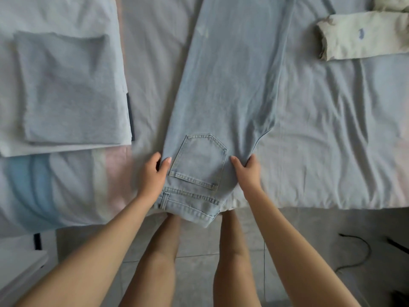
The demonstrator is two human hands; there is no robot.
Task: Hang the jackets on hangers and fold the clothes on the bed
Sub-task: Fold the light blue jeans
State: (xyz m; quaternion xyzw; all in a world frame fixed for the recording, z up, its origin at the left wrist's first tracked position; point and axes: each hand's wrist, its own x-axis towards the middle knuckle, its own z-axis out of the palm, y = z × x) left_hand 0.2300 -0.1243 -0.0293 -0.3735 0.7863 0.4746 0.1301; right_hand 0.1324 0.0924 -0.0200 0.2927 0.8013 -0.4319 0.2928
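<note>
Light blue jeans lie flat on bed, folded lengthwise, back pocket up. Long axis runs from near edge away; waistband overhangs near edge, legs point to far side. Left hand pinches left side seam; right hand grips seat edge. Folded grey garment at left, cream garment far right.

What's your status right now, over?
Left hand and right hand both pinch the jeans beside the back pocket. Jeans lie along the bed, legs stacked. Folded pile left, cream garment right, both apart.
</note>
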